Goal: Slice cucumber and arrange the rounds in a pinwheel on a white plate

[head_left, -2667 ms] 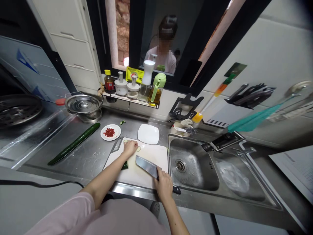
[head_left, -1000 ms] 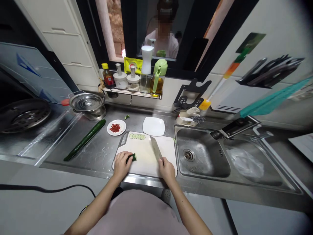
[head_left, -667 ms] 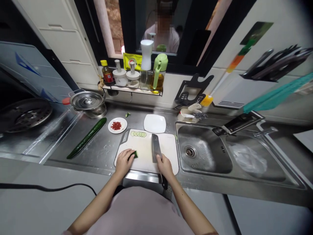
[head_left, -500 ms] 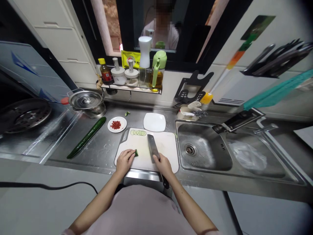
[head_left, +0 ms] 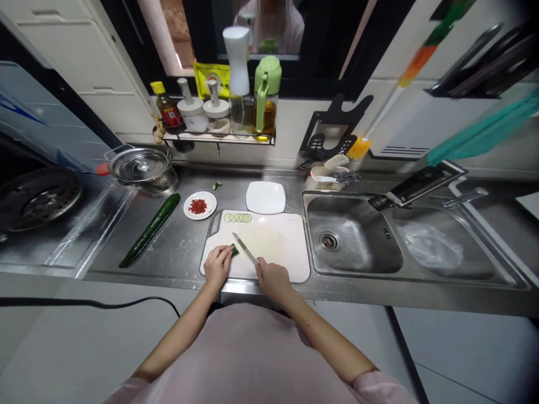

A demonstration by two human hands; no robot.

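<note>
On the white cutting board (head_left: pixel 278 241), my left hand (head_left: pixel 218 265) is closed over a short piece of cucumber (head_left: pixel 234 251), and most of that piece is hidden under the fingers. My right hand (head_left: pixel 273 276) grips a kitchen knife (head_left: pixel 246 249), its blade edge-down and slanting toward the cucumber piece, close to its cut end. Whether blade and cucumber touch, I cannot tell. Several thin cucumber slices (head_left: pixel 238 217) lie overlapping in a row at the board's far left edge. Left of the board, a long whole cucumber (head_left: pixel 150 230) rests on the steel counter.
Behind the board stand a white square plate (head_left: pixel 265 197) and a round dish (head_left: pixel 213 212) of chopped red pieces. A lidded steel pot (head_left: pixel 158 182) is at the back left. The sink (head_left: pixel 353 247) borders the board's right side. Seasoning bottles line a wall rack (head_left: pixel 236 136).
My right hand has brought the knife leftward, from the board's middle to beside the cucumber piece, turning the blade upright. My left hand keeps its hold. The view has tilted down slightly.
</note>
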